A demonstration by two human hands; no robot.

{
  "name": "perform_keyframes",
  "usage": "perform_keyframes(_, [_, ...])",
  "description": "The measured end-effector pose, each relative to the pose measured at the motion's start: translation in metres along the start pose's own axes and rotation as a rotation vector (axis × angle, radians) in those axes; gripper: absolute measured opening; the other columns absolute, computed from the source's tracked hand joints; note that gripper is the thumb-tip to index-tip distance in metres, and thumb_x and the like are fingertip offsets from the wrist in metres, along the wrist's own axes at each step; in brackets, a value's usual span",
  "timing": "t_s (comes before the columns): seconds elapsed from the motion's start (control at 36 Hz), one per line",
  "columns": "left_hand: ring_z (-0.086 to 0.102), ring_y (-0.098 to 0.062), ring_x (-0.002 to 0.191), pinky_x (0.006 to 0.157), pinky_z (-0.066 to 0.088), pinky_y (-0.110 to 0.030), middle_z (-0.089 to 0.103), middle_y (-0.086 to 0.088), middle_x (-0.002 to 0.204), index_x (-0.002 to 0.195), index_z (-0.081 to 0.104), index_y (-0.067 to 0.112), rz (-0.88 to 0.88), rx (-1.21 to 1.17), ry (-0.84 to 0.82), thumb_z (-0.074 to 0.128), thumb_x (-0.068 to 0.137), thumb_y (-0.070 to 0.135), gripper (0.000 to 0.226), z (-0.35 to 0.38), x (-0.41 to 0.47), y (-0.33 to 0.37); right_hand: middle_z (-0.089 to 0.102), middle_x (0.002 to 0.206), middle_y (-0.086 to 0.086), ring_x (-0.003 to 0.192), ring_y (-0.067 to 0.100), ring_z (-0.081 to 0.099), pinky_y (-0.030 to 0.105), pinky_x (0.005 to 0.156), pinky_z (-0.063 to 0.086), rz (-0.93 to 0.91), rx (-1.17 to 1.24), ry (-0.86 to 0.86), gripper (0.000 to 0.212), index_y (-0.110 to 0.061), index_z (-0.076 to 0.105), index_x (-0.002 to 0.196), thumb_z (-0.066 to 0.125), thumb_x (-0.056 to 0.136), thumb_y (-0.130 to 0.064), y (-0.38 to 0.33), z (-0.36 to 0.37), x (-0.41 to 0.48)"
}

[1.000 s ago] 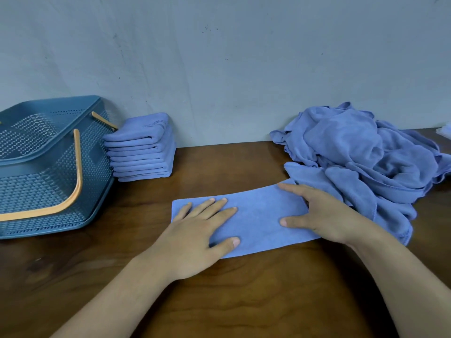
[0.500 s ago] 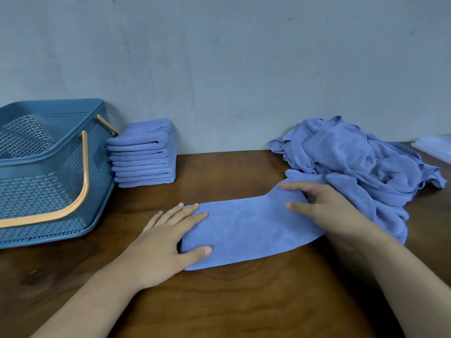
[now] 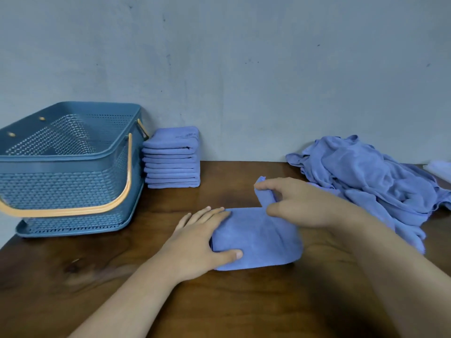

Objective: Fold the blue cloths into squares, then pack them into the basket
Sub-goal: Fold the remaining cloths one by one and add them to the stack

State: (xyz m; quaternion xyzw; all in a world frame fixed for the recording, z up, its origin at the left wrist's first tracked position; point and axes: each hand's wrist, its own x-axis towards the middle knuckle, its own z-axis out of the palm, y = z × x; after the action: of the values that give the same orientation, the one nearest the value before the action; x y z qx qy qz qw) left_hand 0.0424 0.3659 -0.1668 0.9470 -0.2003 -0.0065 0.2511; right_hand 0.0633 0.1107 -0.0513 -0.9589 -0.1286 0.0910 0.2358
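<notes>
A blue cloth (image 3: 258,240) lies on the wooden table (image 3: 97,276) in front of me, partly doubled over. My left hand (image 3: 202,237) rests flat on its left end, fingers straight and thumb along the near edge. My right hand (image 3: 295,203) pinches the cloth's right end and holds it lifted above the middle of the cloth. A stack of several folded blue cloths (image 3: 172,158) stands against the wall. The blue mesh basket (image 3: 70,167) with orange handles sits at the far left, with no cloths seen inside.
A heap of unfolded blue cloths (image 3: 371,181) lies at the right, reaching close to my right forearm. A grey wall (image 3: 244,69) closes off the back of the table. Something pale (image 3: 439,167) shows at the right edge.
My right hand has lifted the cloth's right end and carried it leftward over the cloth. My left hand slid to the cloth's left end. The view shifted, so the basket now appears closer to the middle.
</notes>
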Motion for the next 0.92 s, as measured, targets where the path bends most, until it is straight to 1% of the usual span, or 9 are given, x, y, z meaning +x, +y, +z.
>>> perform_keyframes(0.08, [0.009,0.007,0.153,0.131,0.012,-0.037,0.022,0.034,0.162,0.163,0.021,0.047,-0.034,-0.089,0.038,0.062,0.084,0.079,0.095,-0.001,0.0,-0.002,0.04,0.075,0.007,0.063,0.011,0.036,0.032,0.063,0.032,0.046,0.072,-0.049,0.023,0.004,0.053,0.107,0.058,0.085,-0.004,-0.012,0.021,0.014])
perform_keyframes(0.11, [0.013,0.006,0.151,0.13,0.016,-0.036,0.024,0.034,0.16,0.163,0.021,0.047,-0.061,-0.139,0.052,0.066,0.087,0.072,0.091,-0.001,0.0,-0.004,0.037,0.069,-0.003,0.058,0.01,0.034,0.028,0.061,0.032,0.049,0.09,-0.059,0.009,0.0,0.052,0.092,0.058,0.086,-0.004,-0.017,0.029,0.016])
perform_keyframes(0.17, [0.022,-0.002,0.153,0.127,0.025,-0.035,0.03,0.031,0.161,0.16,0.025,0.05,-0.105,-0.239,0.09,0.07,0.091,0.053,0.082,-0.001,0.0,-0.011,0.043,0.075,-0.019,0.062,-0.003,0.045,0.015,0.065,0.036,0.054,0.143,-0.09,0.02,-0.027,0.056,0.083,0.061,0.088,-0.008,-0.02,0.049,0.023])
perform_keyframes(0.19, [0.027,-0.003,0.152,0.126,0.028,-0.035,0.033,0.028,0.16,0.158,0.028,0.05,-0.119,-0.276,0.103,0.071,0.091,0.045,0.079,-0.001,0.0,-0.015,0.051,0.095,-0.024,0.082,-0.01,0.052,0.013,0.076,0.04,0.046,0.186,-0.114,0.028,-0.04,0.063,0.099,0.063,0.09,-0.013,-0.017,0.06,0.026])
perform_keyframes(0.28, [0.033,0.001,0.146,0.122,0.032,-0.03,0.038,0.024,0.154,0.155,0.033,0.048,-0.146,-0.322,0.112,0.072,0.092,0.033,0.076,-0.002,0.0,-0.017,0.042,0.147,-0.019,0.128,0.0,0.045,0.021,0.098,0.042,0.039,0.26,-0.042,0.064,-0.035,0.049,0.153,0.064,0.093,-0.02,-0.016,0.078,0.023])
perform_keyframes(0.5, [0.042,0.003,0.135,0.116,0.039,-0.03,0.046,0.031,0.138,0.148,0.036,0.049,-0.179,-0.311,0.132,0.075,0.089,0.038,0.072,0.001,0.0,-0.021,0.044,0.149,-0.018,0.125,0.008,0.056,0.033,0.108,0.047,0.036,0.271,-0.031,0.068,-0.037,0.049,0.155,0.067,0.092,-0.02,-0.015,0.073,0.024])
perform_keyframes(0.67, [0.04,0.001,0.139,0.118,0.038,-0.032,0.047,0.03,0.141,0.152,0.032,0.048,-0.174,-0.33,0.136,0.077,0.088,0.037,0.079,-0.002,0.003,-0.02,0.05,0.144,-0.017,0.102,0.005,0.061,0.026,0.09,0.048,-0.03,0.308,-0.027,0.07,-0.04,0.049,0.153,0.069,0.089,-0.021,-0.026,0.076,0.027])
perform_keyframes(0.78, [0.041,0.002,0.138,0.117,0.037,-0.027,0.047,0.031,0.14,0.153,0.031,0.047,-0.172,-0.354,0.141,0.079,0.088,0.033,0.082,0.0,0.002,-0.02,0.044,0.152,-0.019,0.114,0.005,0.058,0.031,0.105,0.05,-0.035,0.343,-0.063,0.068,-0.039,0.048,0.154,0.069,0.092,-0.02,-0.026,0.095,0.028])
perform_keyframes(0.92, [0.04,0.003,0.139,0.117,0.038,-0.028,0.046,0.033,0.139,0.153,0.025,0.052,-0.167,-0.368,0.132,0.079,0.088,0.034,0.087,-0.002,0.002,-0.022,0.058,0.128,-0.021,0.094,-0.003,0.065,0.016,0.083,0.049,-0.029,0.495,-0.087,0.065,-0.05,0.05,0.149,0.072,0.096,-0.022,-0.025,0.093,0.025])
